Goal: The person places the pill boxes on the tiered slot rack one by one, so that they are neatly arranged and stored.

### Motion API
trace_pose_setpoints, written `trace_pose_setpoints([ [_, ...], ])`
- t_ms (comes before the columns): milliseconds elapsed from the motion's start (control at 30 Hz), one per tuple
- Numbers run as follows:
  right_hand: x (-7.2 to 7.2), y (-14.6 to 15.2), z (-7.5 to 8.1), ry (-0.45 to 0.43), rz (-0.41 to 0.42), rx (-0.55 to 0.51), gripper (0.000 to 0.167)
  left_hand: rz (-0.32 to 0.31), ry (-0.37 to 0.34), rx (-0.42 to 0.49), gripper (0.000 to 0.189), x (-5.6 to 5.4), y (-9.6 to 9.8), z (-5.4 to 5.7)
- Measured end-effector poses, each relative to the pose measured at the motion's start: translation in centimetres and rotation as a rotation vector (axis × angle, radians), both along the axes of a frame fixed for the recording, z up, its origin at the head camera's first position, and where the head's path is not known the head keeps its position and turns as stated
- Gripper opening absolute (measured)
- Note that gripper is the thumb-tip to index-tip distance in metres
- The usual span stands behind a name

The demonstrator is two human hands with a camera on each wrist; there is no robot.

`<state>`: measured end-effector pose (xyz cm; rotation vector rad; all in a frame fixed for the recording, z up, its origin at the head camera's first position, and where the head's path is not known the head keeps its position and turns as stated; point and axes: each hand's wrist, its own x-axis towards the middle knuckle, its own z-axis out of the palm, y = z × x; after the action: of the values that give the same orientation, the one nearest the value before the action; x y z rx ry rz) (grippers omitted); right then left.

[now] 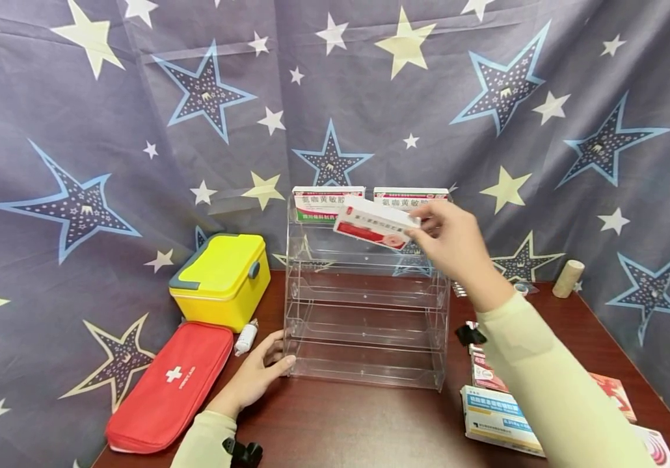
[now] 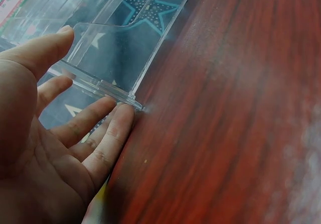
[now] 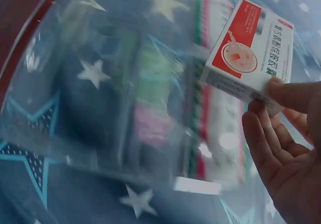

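Observation:
My right hand (image 1: 455, 244) pinches a white and red medicine box (image 1: 373, 227) by its right end, in front of the top of a clear acrylic tiered rack (image 1: 364, 336). In the right wrist view, thumb and fingertips hold the box (image 3: 256, 45) at one corner. Two medicine boxes with green and red print, a left one (image 1: 314, 211) and a right one (image 1: 411, 195), stand side by side on the top tier; the held box partly covers them. Low on the rack's left side, my left hand (image 1: 255, 374) touches the side panel with fairly straight fingers, thumb apart (image 2: 45, 128).
Left of the rack are a yellow case (image 1: 218, 276), a red first aid pouch (image 1: 174, 387) and a small white bottle (image 1: 246, 338). Several medicine boxes, including a blue and white one (image 1: 495, 416), lie to the right, partly under my right arm. A beige roll (image 1: 568, 279) stands farther back.

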<state>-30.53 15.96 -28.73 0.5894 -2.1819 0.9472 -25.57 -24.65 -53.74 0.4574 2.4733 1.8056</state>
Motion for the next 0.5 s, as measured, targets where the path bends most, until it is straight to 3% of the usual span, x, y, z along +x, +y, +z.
trace_pose_setpoints([
  [233,-2.4,-4.5,-1.2,-0.04,-0.001,0.131,0.019,-0.007,0.015,-0.016,0.057,0.0,0.0,-0.1],
  [500,-3.7,-7.0,-2.3,-0.111,0.041,0.122,0.016,0.01,0.016,-0.025,0.057,0.0,0.1,-0.2],
])
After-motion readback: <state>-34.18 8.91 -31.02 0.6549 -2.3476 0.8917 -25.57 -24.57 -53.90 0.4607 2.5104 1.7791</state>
